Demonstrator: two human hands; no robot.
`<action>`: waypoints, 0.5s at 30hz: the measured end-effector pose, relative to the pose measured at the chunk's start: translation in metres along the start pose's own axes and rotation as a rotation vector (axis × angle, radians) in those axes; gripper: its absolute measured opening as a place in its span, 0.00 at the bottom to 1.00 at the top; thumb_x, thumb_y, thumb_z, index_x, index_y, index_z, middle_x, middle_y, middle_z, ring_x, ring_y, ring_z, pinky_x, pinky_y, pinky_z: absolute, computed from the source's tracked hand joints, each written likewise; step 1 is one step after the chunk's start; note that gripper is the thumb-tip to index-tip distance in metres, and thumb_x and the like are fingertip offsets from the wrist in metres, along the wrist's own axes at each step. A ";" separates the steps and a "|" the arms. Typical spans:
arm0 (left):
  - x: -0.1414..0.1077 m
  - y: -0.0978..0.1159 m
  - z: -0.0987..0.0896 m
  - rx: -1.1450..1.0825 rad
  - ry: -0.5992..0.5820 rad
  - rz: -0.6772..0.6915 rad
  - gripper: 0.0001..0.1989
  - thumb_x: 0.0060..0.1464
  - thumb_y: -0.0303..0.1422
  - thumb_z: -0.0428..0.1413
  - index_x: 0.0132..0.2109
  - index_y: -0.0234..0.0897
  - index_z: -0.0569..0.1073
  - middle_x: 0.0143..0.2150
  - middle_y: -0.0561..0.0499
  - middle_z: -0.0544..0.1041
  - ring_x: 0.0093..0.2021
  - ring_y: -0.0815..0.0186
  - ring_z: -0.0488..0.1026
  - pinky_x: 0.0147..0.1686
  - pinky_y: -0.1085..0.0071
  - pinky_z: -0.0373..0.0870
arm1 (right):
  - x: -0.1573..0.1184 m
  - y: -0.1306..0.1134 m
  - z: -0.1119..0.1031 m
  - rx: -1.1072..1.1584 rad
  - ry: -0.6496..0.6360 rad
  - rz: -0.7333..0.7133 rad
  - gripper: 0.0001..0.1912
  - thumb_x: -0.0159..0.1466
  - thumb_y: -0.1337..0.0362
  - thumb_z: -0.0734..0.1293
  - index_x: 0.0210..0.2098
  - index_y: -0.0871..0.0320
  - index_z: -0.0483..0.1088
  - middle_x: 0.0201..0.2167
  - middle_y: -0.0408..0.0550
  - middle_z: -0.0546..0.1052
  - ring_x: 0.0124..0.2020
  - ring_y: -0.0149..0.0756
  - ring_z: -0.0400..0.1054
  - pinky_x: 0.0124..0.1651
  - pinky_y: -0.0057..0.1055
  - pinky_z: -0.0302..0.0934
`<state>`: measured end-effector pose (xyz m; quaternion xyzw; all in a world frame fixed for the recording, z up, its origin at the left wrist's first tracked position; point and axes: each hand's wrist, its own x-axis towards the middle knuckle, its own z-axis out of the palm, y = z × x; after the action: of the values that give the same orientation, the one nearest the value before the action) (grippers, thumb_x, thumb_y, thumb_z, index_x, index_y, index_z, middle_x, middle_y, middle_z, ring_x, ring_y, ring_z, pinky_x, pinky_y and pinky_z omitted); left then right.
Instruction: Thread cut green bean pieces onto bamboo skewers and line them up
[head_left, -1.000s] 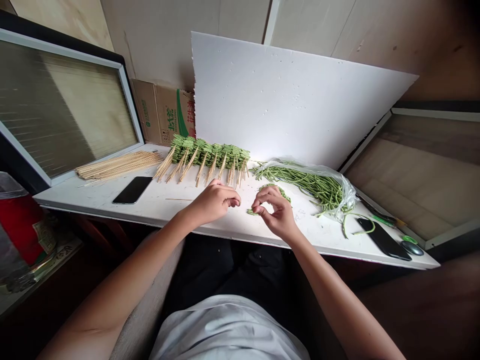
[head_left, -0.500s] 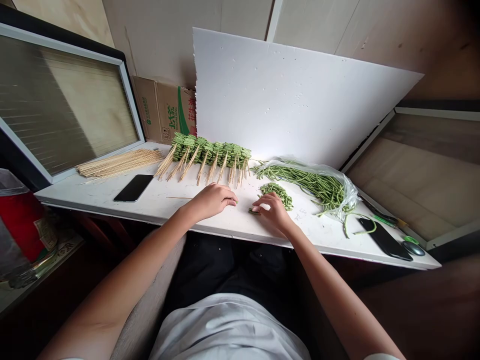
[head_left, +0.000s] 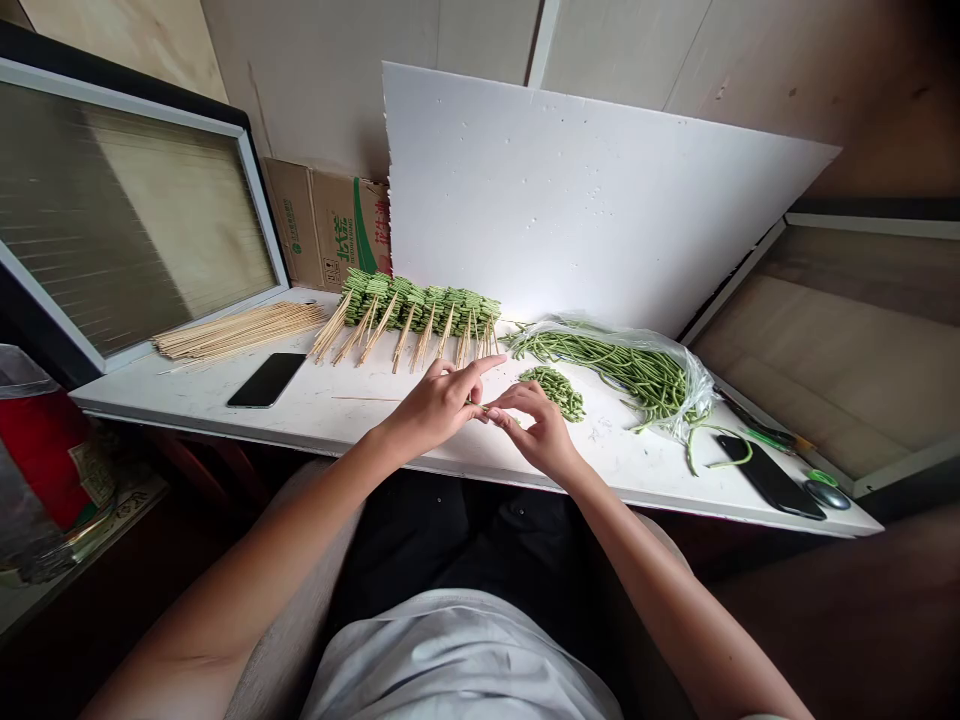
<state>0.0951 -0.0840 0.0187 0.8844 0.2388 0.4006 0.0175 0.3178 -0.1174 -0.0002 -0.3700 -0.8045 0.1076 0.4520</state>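
Observation:
My left hand (head_left: pixel 442 405) is closed in a pinch, index finger stretched out, with a bit of green bean (head_left: pixel 471 404) at its fingertips. My right hand (head_left: pixel 538 428) pinches at the same spot, its fingertips meeting the left ones; the fingers mostly cover what is between them. A thin bamboo skewer (head_left: pixel 366 399) shows left of my left hand; whether that hand grips its hidden end I cannot tell. Just beyond my right hand lies a pile of short cut green bean pieces (head_left: pixel 553 390). Behind the left hand, bean-loaded skewers (head_left: pixel 420 305) lie in a stacked row, bare ends toward me.
Loose bamboo skewers (head_left: pixel 236 330) lie at the left near a phone (head_left: pixel 267 380). Long green beans (head_left: pixel 626 365) spill from a clear plastic bag (head_left: pixel 701 385) at the right. Another phone (head_left: pixel 769 478) and a mouse (head_left: pixel 826 494) are near the right edge. A white foam board (head_left: pixel 585 200) stands behind.
My right hand has lifted off the table by the bean pile and moved left. My left hand has moved slightly right, its index finger now extended, and the fingertips meet.

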 end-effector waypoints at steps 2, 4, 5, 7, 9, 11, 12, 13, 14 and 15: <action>0.001 0.001 -0.006 0.014 0.007 -0.006 0.38 0.63 0.24 0.64 0.74 0.45 0.58 0.40 0.55 0.81 0.40 0.65 0.80 0.56 0.62 0.66 | 0.001 -0.002 -0.001 -0.034 0.046 -0.031 0.11 0.73 0.53 0.70 0.40 0.50 0.82 0.37 0.48 0.84 0.43 0.45 0.73 0.56 0.49 0.65; 0.002 -0.001 -0.013 0.032 0.023 -0.005 0.34 0.63 0.27 0.65 0.71 0.45 0.63 0.41 0.53 0.82 0.41 0.63 0.81 0.56 0.61 0.65 | 0.002 -0.002 -0.004 -0.052 0.086 -0.037 0.09 0.73 0.54 0.70 0.41 0.50 0.81 0.37 0.48 0.83 0.43 0.46 0.72 0.54 0.49 0.65; 0.002 -0.002 -0.015 0.046 0.033 -0.001 0.31 0.63 0.28 0.66 0.69 0.44 0.65 0.42 0.52 0.83 0.41 0.63 0.81 0.56 0.61 0.65 | 0.002 -0.002 -0.006 -0.058 0.100 -0.040 0.09 0.73 0.55 0.70 0.41 0.50 0.81 0.37 0.49 0.83 0.44 0.47 0.72 0.53 0.49 0.65; 0.002 -0.004 -0.019 0.072 0.057 0.003 0.29 0.63 0.30 0.67 0.67 0.43 0.68 0.42 0.52 0.84 0.41 0.62 0.81 0.56 0.60 0.64 | 0.003 -0.005 -0.008 -0.069 0.119 -0.052 0.08 0.73 0.56 0.70 0.42 0.50 0.81 0.37 0.49 0.83 0.44 0.47 0.71 0.53 0.49 0.66; 0.002 -0.004 -0.021 0.084 0.082 0.001 0.29 0.62 0.30 0.67 0.67 0.42 0.68 0.41 0.51 0.84 0.42 0.61 0.81 0.57 0.61 0.64 | 0.003 -0.009 -0.009 -0.078 0.133 -0.067 0.07 0.72 0.56 0.71 0.45 0.49 0.81 0.38 0.49 0.83 0.44 0.47 0.71 0.53 0.49 0.66; 0.002 -0.002 -0.021 0.077 0.095 0.018 0.28 0.63 0.30 0.66 0.67 0.42 0.68 0.41 0.51 0.85 0.42 0.61 0.81 0.57 0.60 0.64 | 0.002 -0.014 -0.008 -0.095 0.153 -0.076 0.09 0.71 0.56 0.73 0.49 0.48 0.80 0.38 0.48 0.83 0.44 0.48 0.71 0.53 0.50 0.66; 0.002 0.000 -0.021 0.066 0.095 0.033 0.27 0.64 0.29 0.66 0.66 0.42 0.69 0.41 0.51 0.85 0.42 0.61 0.82 0.58 0.60 0.64 | 0.002 -0.016 -0.007 -0.105 0.164 -0.080 0.10 0.69 0.55 0.74 0.50 0.47 0.80 0.37 0.48 0.82 0.44 0.48 0.71 0.53 0.50 0.65; 0.003 0.003 -0.021 0.051 0.095 0.047 0.26 0.64 0.29 0.65 0.66 0.42 0.69 0.41 0.51 0.85 0.42 0.61 0.82 0.58 0.60 0.63 | 0.001 -0.018 -0.006 -0.115 0.177 -0.085 0.11 0.68 0.55 0.75 0.50 0.47 0.80 0.36 0.48 0.82 0.43 0.48 0.71 0.53 0.51 0.65; 0.003 0.006 -0.023 0.032 0.099 0.057 0.25 0.65 0.29 0.65 0.65 0.42 0.70 0.41 0.51 0.85 0.42 0.62 0.83 0.58 0.59 0.63 | 0.001 -0.019 -0.004 -0.124 0.194 -0.095 0.11 0.68 0.55 0.76 0.49 0.47 0.81 0.35 0.47 0.81 0.43 0.48 0.71 0.54 0.51 0.65; 0.003 0.009 -0.024 0.010 0.109 0.062 0.24 0.65 0.30 0.65 0.65 0.42 0.70 0.41 0.51 0.85 0.42 0.62 0.83 0.59 0.59 0.63 | 0.001 -0.021 -0.004 -0.132 0.212 -0.108 0.10 0.67 0.55 0.76 0.47 0.47 0.81 0.33 0.47 0.81 0.42 0.48 0.71 0.54 0.51 0.64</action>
<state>0.0832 -0.0940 0.0395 0.8683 0.2140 0.4472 -0.0122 0.3100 -0.1323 0.0129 -0.3645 -0.7764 -0.0098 0.5141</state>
